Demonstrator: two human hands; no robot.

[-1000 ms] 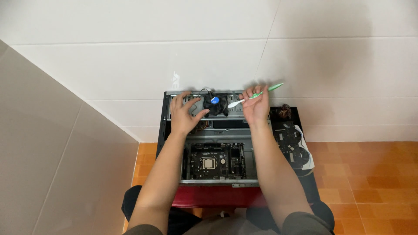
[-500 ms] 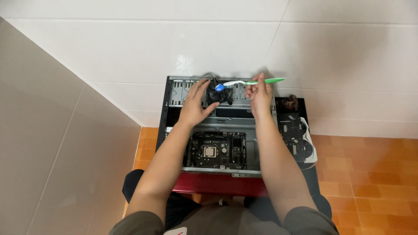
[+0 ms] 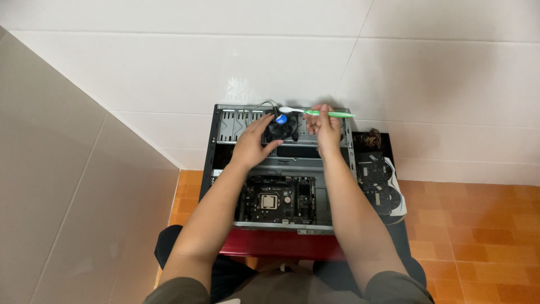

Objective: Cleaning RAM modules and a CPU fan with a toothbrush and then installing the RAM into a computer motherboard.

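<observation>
No packages, signs or screens in view. One label: round blue sticker (image 3: pixel 280 119) on hub of black fan (image 3: pixel 279 128), at far end of open case (image 3: pixel 225 121). White sheet (image 3: pixel 398 197) under dark board (image 3: pixel 376 179), right of case; round-edged, only edge showing; print, if any, not discernible.

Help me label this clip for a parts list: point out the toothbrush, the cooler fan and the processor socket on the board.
green toothbrush (image 3: pixel 329 114), head view, on the middle of its handle.
cooler fan (image 3: pixel 281 127), head view, on the black blades below its blue hub.
processor socket (image 3: pixel 270 201), head view, on the square metal frame at the motherboard's centre.
</observation>
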